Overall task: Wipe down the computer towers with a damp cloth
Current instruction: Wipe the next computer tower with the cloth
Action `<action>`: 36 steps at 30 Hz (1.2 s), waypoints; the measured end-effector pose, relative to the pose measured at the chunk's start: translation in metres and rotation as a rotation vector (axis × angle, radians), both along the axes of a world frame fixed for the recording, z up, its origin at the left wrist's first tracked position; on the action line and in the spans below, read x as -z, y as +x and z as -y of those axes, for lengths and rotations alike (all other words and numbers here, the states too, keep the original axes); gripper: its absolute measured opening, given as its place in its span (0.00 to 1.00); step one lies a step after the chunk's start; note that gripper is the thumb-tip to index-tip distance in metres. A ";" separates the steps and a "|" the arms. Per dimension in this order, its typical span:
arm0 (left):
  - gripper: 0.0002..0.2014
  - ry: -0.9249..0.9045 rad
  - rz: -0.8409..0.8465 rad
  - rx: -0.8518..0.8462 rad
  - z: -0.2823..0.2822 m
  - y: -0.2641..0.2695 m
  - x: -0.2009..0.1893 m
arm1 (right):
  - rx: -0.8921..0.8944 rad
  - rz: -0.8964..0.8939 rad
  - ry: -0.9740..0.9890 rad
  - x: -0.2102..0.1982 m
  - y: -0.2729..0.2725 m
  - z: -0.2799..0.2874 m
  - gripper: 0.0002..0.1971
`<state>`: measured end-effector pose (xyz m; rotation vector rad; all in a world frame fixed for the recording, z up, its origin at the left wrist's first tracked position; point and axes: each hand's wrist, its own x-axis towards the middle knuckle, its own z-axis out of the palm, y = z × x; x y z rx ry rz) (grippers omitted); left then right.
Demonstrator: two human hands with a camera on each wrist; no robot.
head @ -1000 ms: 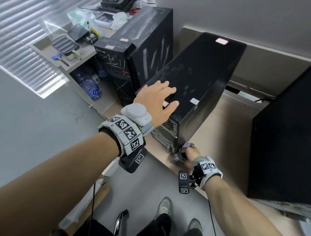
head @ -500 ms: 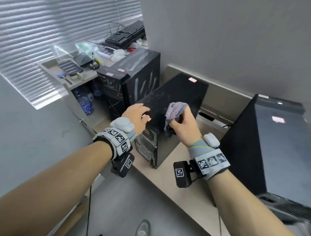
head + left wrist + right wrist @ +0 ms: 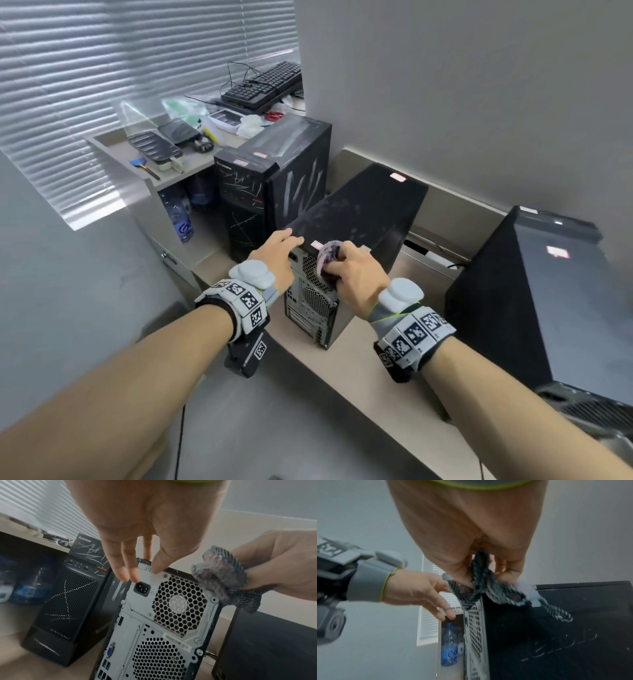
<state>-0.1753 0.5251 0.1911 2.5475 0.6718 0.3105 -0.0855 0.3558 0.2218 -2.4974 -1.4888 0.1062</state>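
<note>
The middle black tower stands on the beige ledge with its grey vented rear panel toward me. My left hand rests with straight fingers on its top rear left corner; in the left wrist view the fingertips touch the panel's top edge above the power socket. My right hand grips a bunched purple-grey cloth against the top rear right corner. The cloth hangs over that corner, and the cloth drapes onto the dusty side panel.
A scratched Lenovo tower stands just left of the middle one, and a third black tower stands to the right. A water bottle sits under the cluttered shelf. Keyboards lie further back. Behind everything is a grey wall.
My right hand brought the cloth up from the tower's bottom rear, over the top right side, to the top rear corner. My left hand slid back to the rear left corner.
</note>
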 end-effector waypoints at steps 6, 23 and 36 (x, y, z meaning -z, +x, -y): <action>0.29 -0.025 0.012 0.060 -0.002 -0.002 -0.002 | 0.122 -0.062 -0.077 -0.013 -0.005 0.012 0.15; 0.27 -0.280 0.043 0.047 -0.053 -0.002 -0.012 | 0.268 -0.201 0.015 -0.002 -0.052 -0.073 0.13; 0.05 -0.676 0.069 0.081 -0.054 0.003 0.005 | 0.300 -0.511 0.143 -0.002 -0.033 -0.080 0.21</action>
